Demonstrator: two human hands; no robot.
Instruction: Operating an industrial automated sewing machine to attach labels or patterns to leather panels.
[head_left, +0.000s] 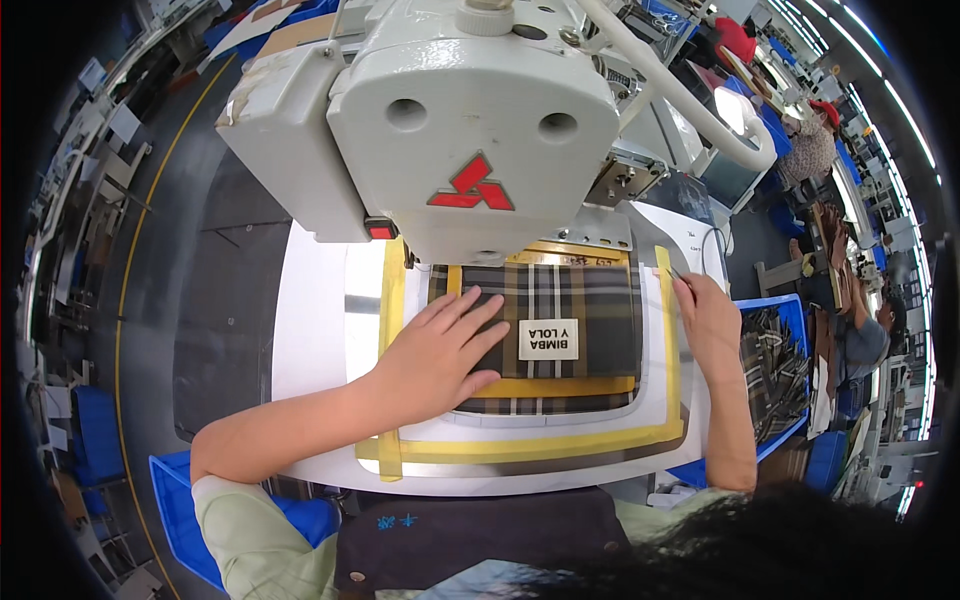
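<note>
My left hand (445, 345) lies with its fingers apart on a dark plaid fabric panel (480, 350) with tan and white stripes. A small white label (549, 340) with dark lettering sits on the panel, right of my fingertips. Around the panel is a yellow-edged frame (560, 387), set in a pale template bordered with yellow tape (540, 446). At the template's right edge, my right hand (712, 318) is closed around a thin dark pointed tool (674, 271); its exact kind is too small to make out. The white head of a sewing machine (470, 130) hangs over the panel's far edge.
A blue bin (800, 325) full of plaid fabric pieces stands at the right. Another blue bin (185, 515) is at the lower left. A white work surface (310, 350) surrounds the template. Several people and workbenches appear in the right background.
</note>
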